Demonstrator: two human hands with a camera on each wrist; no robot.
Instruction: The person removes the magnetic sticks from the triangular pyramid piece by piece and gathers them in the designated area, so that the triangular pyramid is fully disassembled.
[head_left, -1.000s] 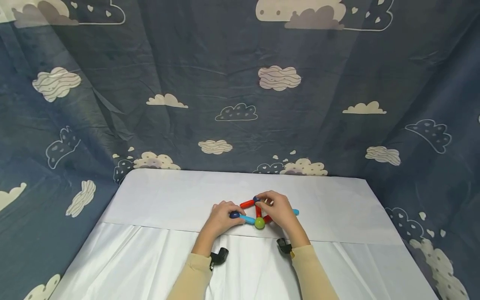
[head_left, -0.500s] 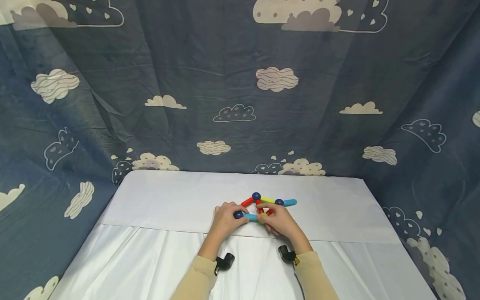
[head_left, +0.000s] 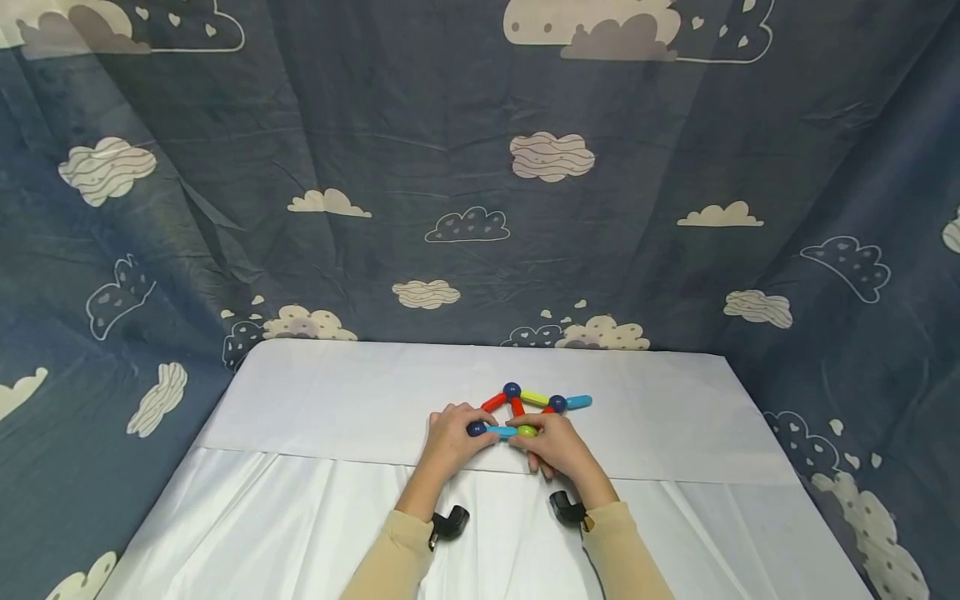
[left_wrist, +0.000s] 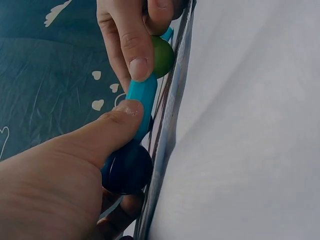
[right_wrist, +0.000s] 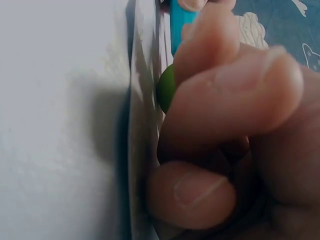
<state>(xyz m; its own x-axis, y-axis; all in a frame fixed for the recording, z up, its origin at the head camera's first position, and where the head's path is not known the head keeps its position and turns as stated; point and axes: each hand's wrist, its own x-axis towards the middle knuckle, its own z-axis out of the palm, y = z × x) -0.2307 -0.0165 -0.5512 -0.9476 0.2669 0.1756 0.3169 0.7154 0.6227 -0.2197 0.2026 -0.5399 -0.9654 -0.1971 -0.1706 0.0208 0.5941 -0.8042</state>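
White table: three dark-blue balls, one green ball, maybe five rods; both hands' fingers pinching pieces

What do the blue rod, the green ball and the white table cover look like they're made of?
Blue rod: probably smooth plastic, with an even colour and soft sheen. Green ball: smooth and faintly shiny, likely plastic or coated metal; the look cannot settle which. Table cover: thin white cloth or non-woven sheet, matte, with folds and creases near the front edge.
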